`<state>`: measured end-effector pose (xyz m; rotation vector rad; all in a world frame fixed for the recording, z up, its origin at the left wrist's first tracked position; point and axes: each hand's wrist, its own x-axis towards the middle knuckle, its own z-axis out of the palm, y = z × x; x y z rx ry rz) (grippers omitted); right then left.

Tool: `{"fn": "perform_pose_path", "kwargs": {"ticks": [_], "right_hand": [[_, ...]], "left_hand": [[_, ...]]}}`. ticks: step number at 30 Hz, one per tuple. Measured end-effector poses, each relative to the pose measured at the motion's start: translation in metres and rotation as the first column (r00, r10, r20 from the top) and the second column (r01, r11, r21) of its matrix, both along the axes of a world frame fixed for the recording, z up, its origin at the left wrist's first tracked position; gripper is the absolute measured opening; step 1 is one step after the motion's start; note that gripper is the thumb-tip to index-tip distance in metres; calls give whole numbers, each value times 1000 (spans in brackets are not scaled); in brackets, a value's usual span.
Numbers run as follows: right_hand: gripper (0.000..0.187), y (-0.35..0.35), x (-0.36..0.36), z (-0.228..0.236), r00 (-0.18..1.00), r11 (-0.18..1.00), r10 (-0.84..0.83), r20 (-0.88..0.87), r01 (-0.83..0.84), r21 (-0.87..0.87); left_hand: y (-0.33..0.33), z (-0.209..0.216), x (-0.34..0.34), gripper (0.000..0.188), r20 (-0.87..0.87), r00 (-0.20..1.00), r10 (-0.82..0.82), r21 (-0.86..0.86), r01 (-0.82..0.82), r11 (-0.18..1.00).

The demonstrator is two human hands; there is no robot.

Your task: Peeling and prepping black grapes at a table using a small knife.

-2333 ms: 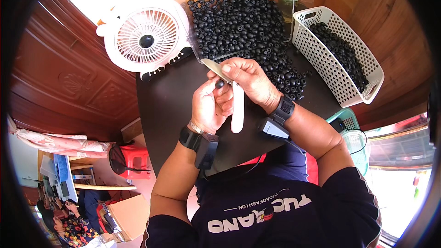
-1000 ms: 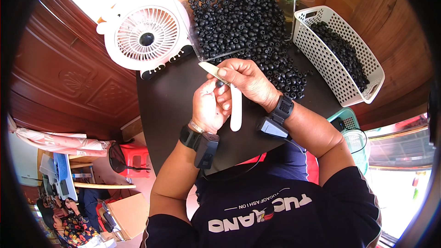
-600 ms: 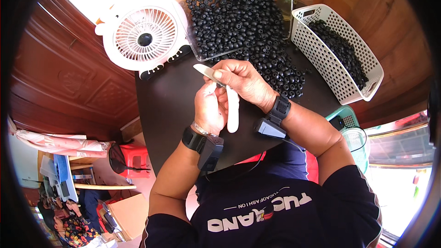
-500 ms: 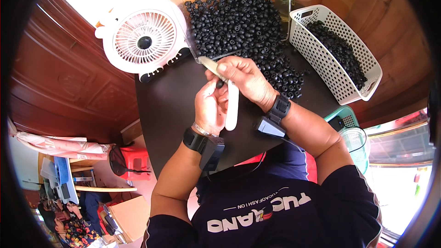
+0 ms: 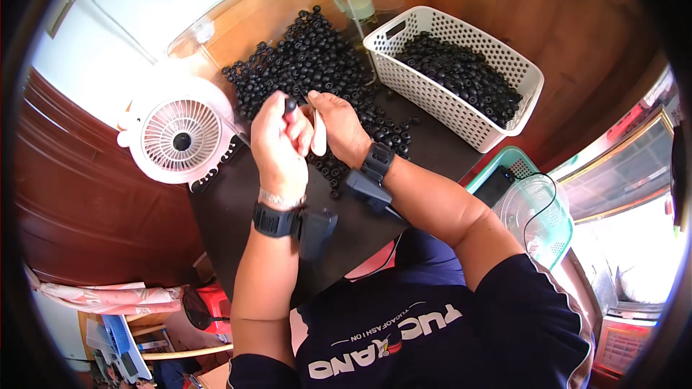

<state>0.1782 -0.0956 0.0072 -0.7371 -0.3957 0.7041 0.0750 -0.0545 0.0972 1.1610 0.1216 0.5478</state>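
Observation:
My left hand [image 5: 280,148] is raised over the dark table with its fingers curled. Between thumb and fingertips it pinches a small round black bead [image 5: 290,105]. Close on its right, my right hand [image 5: 340,126] is closed on a slim white-handled tool [image 5: 318,137], whose handle points down between the two hands. The tool's working end is mostly hidden by my fingers, so its exact kind is unclear. Just beyond both hands lies a large heap of similar black beads [image 5: 303,54], several with round holes showing; some are scattered below and right of my right hand.
A white perforated basket [image 5: 432,86] with more black pieces stands at the back right. A white fan [image 5: 180,140] is on the left of the dark table [image 5: 231,223]. Behind the heap stands a jar with a pale green lid [image 5: 360,9]. Green baskets [image 5: 551,234] sit at right.
The view has shifted, so the surroundings sit differently. My left hand has turned and lifted the bead nearer the heap. The white handle has moved close beside my right hand.

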Motion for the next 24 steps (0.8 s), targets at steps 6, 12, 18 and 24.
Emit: {"fn": "perform_pose_path", "kwargs": {"ticks": [6,12,18,24], "right_hand": [[23,-8,21,-1,984,986,-157,-86,152,-65],[18,-33,-14,10,965,945,257,-52,-239,224],[22,-2,17,7,948,948,-223,228,265,-177],[30,-13,28,3,963,935,-270,23,268,-234]], "left_hand": [[-27,26,64,27,26,1000,6,96,-9,995],[-47,19,138,25,-36,990,138,824,-49,565],[-32,29,72,25,-182,983,32,526,70,847],[23,-14,-16,25,-335,924,185,552,33,833]]}}
